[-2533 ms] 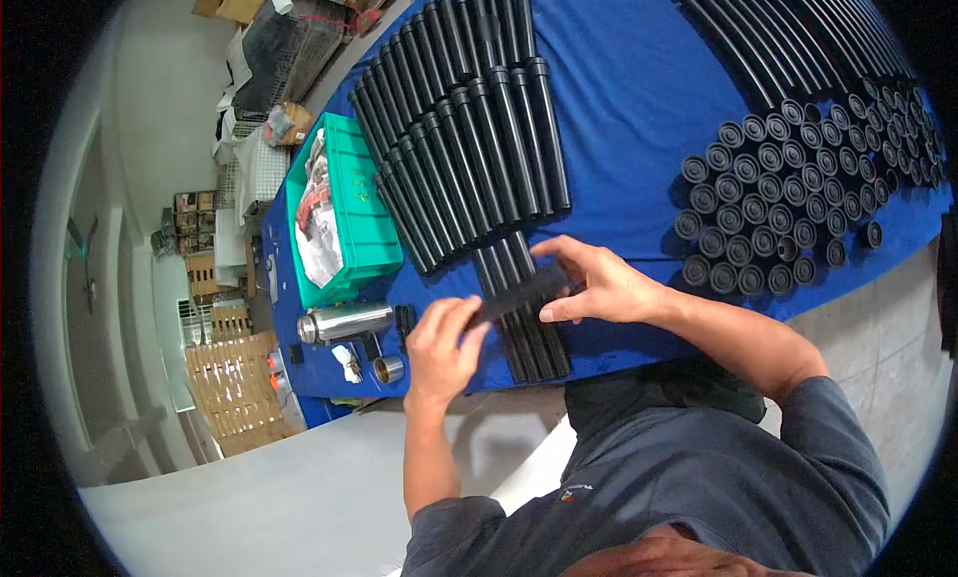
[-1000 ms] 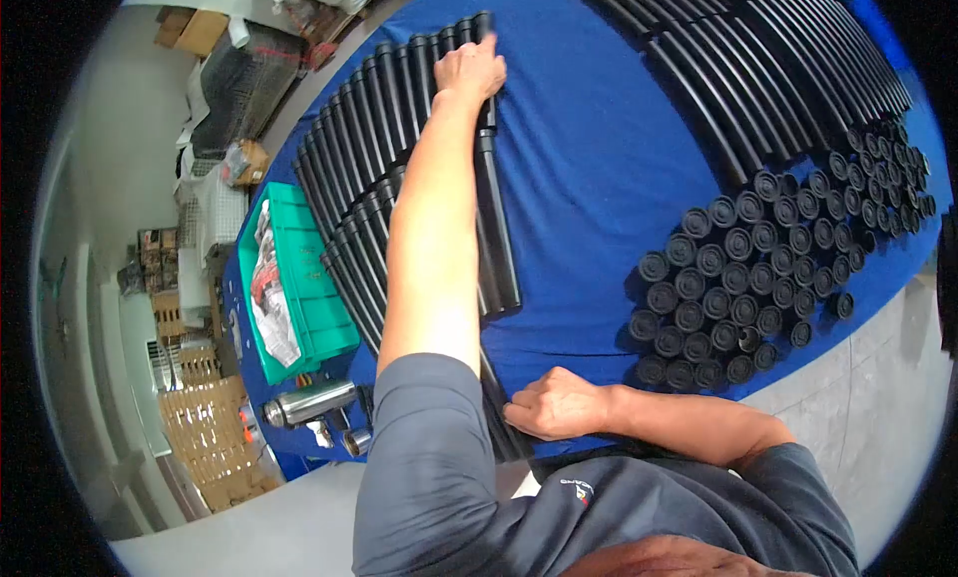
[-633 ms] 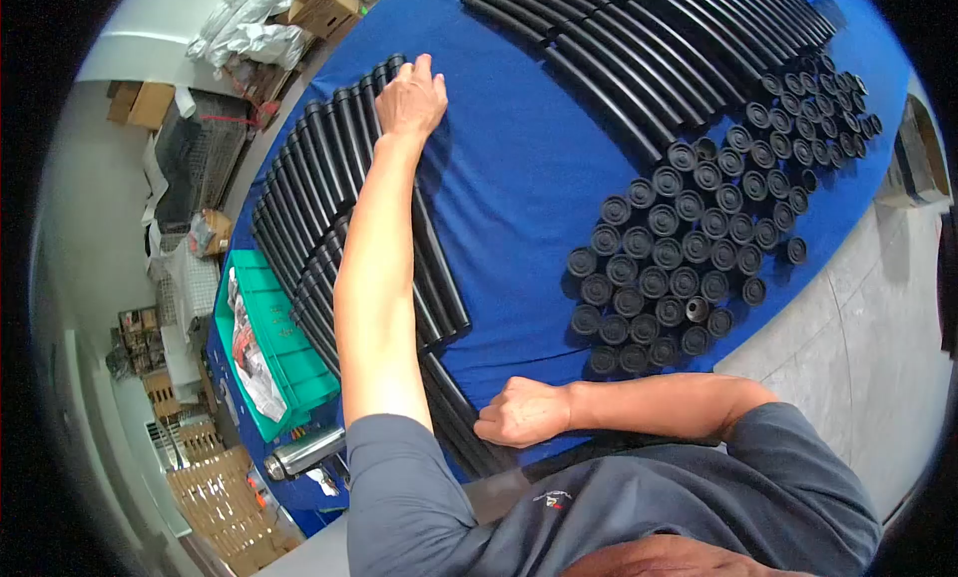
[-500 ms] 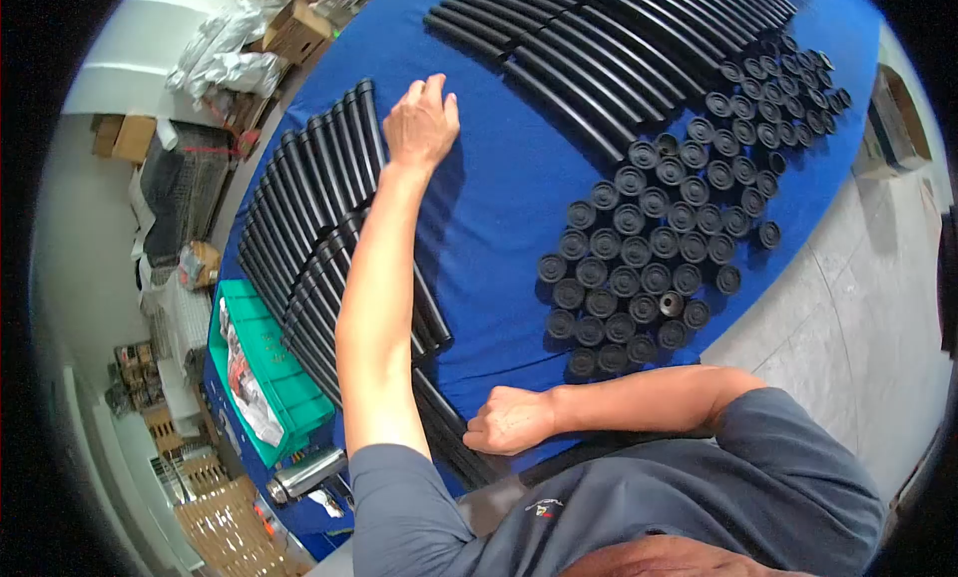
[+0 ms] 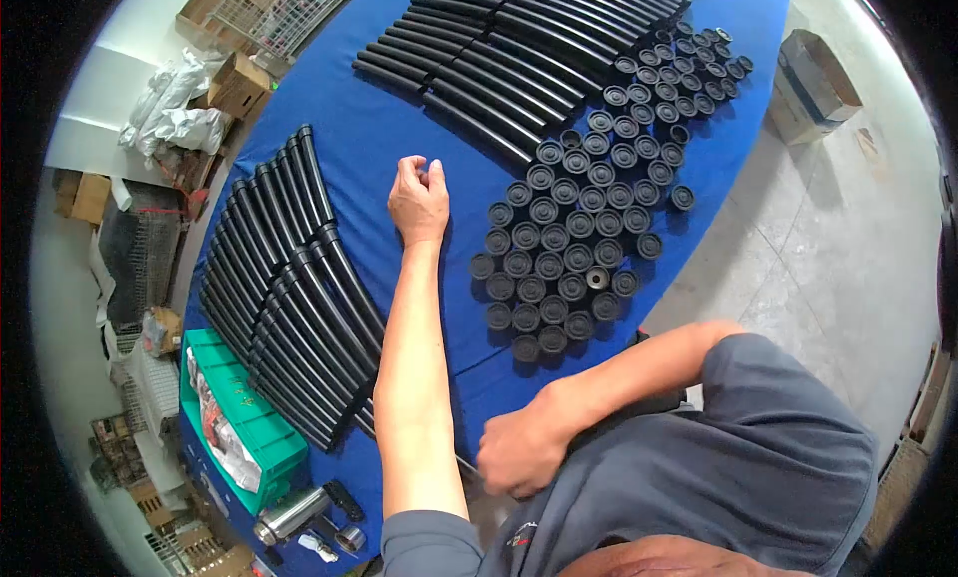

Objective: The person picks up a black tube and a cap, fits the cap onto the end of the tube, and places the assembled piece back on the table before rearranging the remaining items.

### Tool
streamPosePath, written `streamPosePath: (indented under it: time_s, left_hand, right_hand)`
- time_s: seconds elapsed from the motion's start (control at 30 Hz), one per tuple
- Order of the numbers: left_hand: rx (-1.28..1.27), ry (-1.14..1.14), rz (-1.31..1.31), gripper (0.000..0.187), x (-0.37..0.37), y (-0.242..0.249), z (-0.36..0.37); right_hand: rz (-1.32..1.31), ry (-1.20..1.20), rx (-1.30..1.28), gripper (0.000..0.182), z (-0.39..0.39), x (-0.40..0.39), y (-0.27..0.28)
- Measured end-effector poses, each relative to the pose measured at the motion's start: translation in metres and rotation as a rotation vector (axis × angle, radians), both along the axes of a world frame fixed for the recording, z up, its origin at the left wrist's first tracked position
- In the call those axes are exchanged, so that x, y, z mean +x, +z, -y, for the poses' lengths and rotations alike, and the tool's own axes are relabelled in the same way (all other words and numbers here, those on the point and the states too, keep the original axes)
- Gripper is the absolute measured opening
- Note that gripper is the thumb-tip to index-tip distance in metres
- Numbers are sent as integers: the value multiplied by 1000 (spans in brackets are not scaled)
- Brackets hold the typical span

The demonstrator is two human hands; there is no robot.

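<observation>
My left hand (image 5: 419, 200) is over the blue cloth, between two groups of black tubes, its fingers curled and thumb apart; nothing shows in it. The flared-end tubes (image 5: 329, 268) lie in overlapping rows to its left, and plain tubes (image 5: 499, 63) lie beyond it. Many round black caps (image 5: 579, 228) are spread to its right. My right hand (image 5: 524, 449), slightly blurred, is closed in front of my torso at the near table edge. What it holds, if anything, is hidden. A thin dark tube end shows just left of it.
A green bin (image 5: 284, 447) with plastic-wrapped items stands at the table's left edge. A metal cylinder (image 5: 291, 512) lies near it. One cap (image 5: 597, 279) shows a light centre. A cardboard box (image 5: 813, 88) is on the floor at right; more boxes and wire racks are at left.
The view has shifted, and the table's contents appear further left. My left hand has moved away from the flared tubes towards the caps. My right hand is nearer my torso.
</observation>
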State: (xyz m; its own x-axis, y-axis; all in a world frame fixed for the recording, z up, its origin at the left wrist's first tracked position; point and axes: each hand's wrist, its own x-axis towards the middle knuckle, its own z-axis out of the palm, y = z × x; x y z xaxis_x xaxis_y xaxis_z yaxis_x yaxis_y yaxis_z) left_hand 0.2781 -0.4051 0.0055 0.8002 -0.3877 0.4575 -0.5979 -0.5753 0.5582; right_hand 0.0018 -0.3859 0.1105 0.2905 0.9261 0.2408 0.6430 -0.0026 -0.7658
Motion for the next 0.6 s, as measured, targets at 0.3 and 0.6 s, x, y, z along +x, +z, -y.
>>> streamPosePath:
  time_s: [0.3,0.6]
  left_hand:
    - [-13,49,-37,28,3,-3,-1]
    - [20,73,-64,32,-3,5,0]
  right_hand:
    - [529,-1723,-310,43,314,75,3]
    - [623,-1630,-574,52,405,81,-50]
